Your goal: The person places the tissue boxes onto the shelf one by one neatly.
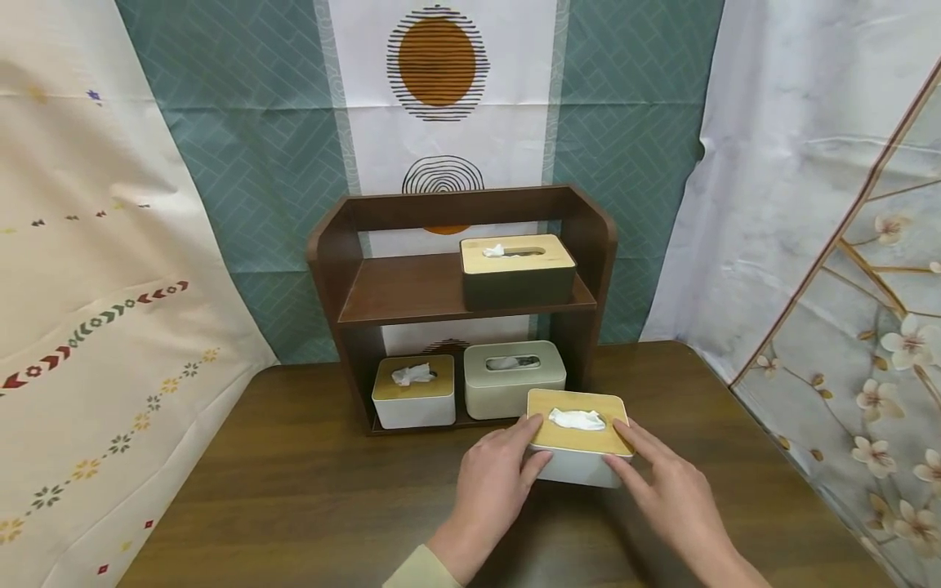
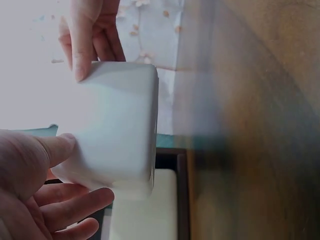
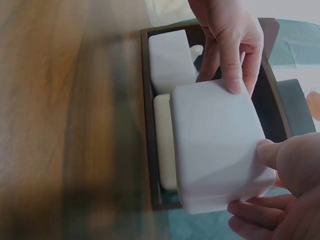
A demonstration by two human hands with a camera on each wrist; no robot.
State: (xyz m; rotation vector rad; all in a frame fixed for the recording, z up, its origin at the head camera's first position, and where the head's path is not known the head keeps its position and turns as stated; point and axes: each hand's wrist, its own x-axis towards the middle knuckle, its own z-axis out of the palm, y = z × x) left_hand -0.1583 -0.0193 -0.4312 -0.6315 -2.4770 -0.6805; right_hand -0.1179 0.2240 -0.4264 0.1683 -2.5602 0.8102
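Note:
Between both hands is a white tissue box with a light wooden lid and a tissue poking from its slot. My left hand grips its left end, thumb on the front side. The right hand grips the opposite end in the same way. Both wrist views show the box's smooth white side, with a thumb pressed on it at each end. The box is held up in front of the lower right of a brown two-tier shelf, and overlaps a cream tissue box there in the head view.
On the lower tier, a white tissue box with a wooden lid stands left of the cream one. A dark tissue box with a wooden lid sits at the right of the upper tier. The shelf stands on a brown wooden table, with patterned cloths around it.

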